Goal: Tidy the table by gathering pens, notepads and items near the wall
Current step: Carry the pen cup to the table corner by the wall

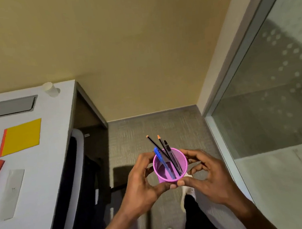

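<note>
A chair sits at the lower left of my view, tucked against the table edge. Grey carpet fills the centre, a yellow wall spans the top, and a glass partition runs down the right.

Pink cup: you see smooth plastic with a soft sheen on the rim and inner wall.
Blue pen: glossy plastic barrel, translucent lower down.
Black pencils: matt dark shafts; note the bare orange ends.
Table: smooth, matt, pale grey top; treat it as laminate by its look.
Yellow notepad: matt paper, flat, with an orange edge strip.
Clear ruler: translucent plastic, slightly glossy.
Paper cup: matt white paper.
Floor: rough, woven grey carpet.
Glass panel: glossy and reflective.
</note>
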The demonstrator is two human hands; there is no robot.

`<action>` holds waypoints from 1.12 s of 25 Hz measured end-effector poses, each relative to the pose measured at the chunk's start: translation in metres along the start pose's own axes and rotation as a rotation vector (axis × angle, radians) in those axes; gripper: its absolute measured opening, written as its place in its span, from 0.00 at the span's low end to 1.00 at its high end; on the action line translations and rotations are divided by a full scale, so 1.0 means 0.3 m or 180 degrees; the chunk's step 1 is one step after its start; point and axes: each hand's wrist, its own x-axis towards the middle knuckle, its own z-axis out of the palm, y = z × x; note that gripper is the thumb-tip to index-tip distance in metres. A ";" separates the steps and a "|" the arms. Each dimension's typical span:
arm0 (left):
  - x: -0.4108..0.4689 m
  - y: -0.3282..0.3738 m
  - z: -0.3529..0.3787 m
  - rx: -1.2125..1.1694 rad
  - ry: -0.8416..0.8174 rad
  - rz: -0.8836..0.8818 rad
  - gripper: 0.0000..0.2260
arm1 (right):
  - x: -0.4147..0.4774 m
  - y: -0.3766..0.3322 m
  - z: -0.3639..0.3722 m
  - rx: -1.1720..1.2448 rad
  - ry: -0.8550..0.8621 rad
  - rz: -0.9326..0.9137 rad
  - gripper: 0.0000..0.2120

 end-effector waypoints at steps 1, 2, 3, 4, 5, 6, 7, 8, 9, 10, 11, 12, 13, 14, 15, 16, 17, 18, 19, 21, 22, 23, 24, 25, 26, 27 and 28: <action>0.056 -0.007 -0.005 0.0018 0.0090 -0.0064 0.37 | 0.082 0.016 -0.016 -0.0009 -0.0105 -0.0046 0.37; 0.104 -0.014 -0.010 0.0041 0.0173 -0.0139 0.38 | 0.153 0.034 -0.028 0.0003 -0.0209 -0.0083 0.36; 0.154 -0.019 -0.015 0.0036 0.0283 -0.0243 0.39 | 0.232 0.052 -0.040 0.0054 -0.0330 -0.0117 0.35; 0.199 -0.019 -0.018 0.0035 0.0402 -0.0347 0.39 | 0.307 0.065 -0.053 0.0105 -0.0433 -0.0151 0.34; 0.245 -0.014 -0.020 0.0052 0.0525 -0.0426 0.40 | 0.386 0.075 -0.071 0.0136 -0.0524 -0.0209 0.33; 0.296 -0.003 -0.020 0.0092 0.0673 -0.0484 0.40 | 0.476 0.078 -0.091 0.0147 -0.0639 -0.0268 0.33; 0.345 0.014 -0.020 0.0134 0.0828 -0.0540 0.39 | 0.564 0.075 -0.110 0.0151 -0.0771 -0.0328 0.33; 0.399 0.032 -0.025 0.0140 0.1013 -0.0594 0.39 | 0.664 0.065 -0.125 0.0139 -0.0940 -0.0391 0.33; 0.445 0.050 -0.033 0.0137 0.1189 -0.0631 0.40 | 0.752 0.051 -0.134 0.0101 -0.1093 -0.0453 0.33; 0.488 0.064 -0.043 0.0131 0.1342 -0.0654 0.40 | 0.836 0.038 -0.134 0.0064 -0.1223 -0.0535 0.33; 0.529 0.074 -0.055 0.0126 0.1484 -0.0682 0.39 | 0.913 0.025 -0.131 0.0051 -0.1347 -0.0608 0.34; 0.564 0.084 -0.063 0.0129 0.1595 -0.0723 0.39 | 0.974 0.017 -0.125 0.0063 -0.1452 -0.0665 0.34; 0.602 0.092 -0.070 0.0117 0.1724 -0.0765 0.39 | 1.038 0.014 -0.118 0.0089 -0.1574 -0.0710 0.34; 0.635 0.098 -0.076 0.0113 0.1851 -0.0801 0.39 | 1.095 0.013 -0.110 0.0104 -0.1681 -0.0743 0.33; 0.667 0.101 -0.082 0.0107 0.1958 -0.0847 0.38 | 1.151 0.011 -0.100 0.0108 -0.1783 -0.0767 0.32; 0.701 0.101 -0.095 0.0109 0.2065 -0.0901 0.38 | 1.212 0.005 -0.084 0.0095 -0.1893 -0.0790 0.32; 0.733 0.099 -0.115 0.0139 0.2160 -0.0950 0.38 | 1.270 -0.004 -0.061 0.0090 -0.1996 -0.0810 0.31; 0.768 0.089 -0.147 0.0172 0.2272 -0.0981 0.39 | 1.337 -0.013 -0.025 0.0095 -0.2096 -0.0847 0.32; 0.800 0.079 -0.189 0.0218 0.2363 -0.1000 0.40 | 1.398 -0.020 0.017 0.0103 -0.2169 -0.0887 0.32; 0.858 0.048 -0.287 0.0296 0.2495 -0.0982 0.40 | 1.507 -0.035 0.110 0.0120 -0.2273 -0.0956 0.32; 0.882 0.031 -0.332 0.0330 0.2539 -0.0962 0.41 | 1.548 -0.039 0.153 0.0139 -0.2307 -0.0980 0.32; 0.909 0.013 -0.375 0.0358 0.2584 -0.0936 0.41 | 1.593 -0.042 0.196 0.0164 -0.2343 -0.0999 0.32; 0.934 -0.002 -0.410 0.0389 0.2637 -0.0910 0.41 | 1.635 -0.047 0.233 0.0172 -0.2378 -0.1010 0.32; 0.962 -0.014 -0.443 0.0413 0.2696 -0.0878 0.41 | 1.680 -0.058 0.265 0.0165 -0.2418 -0.1010 0.32; 0.993 -0.024 -0.482 0.0428 0.2773 -0.0849 0.40 | 1.731 -0.079 0.298 0.0146 -0.2463 -0.1015 0.32; 1.021 -0.034 -0.525 0.0442 0.2848 -0.0821 0.39 | 1.780 -0.104 0.334 0.0140 -0.2504 -0.1031 0.32; 1.053 -0.049 -0.581 0.0451 0.2929 -0.0788 0.39 | 1.838 -0.130 0.382 0.0145 -0.2536 -0.1073 0.33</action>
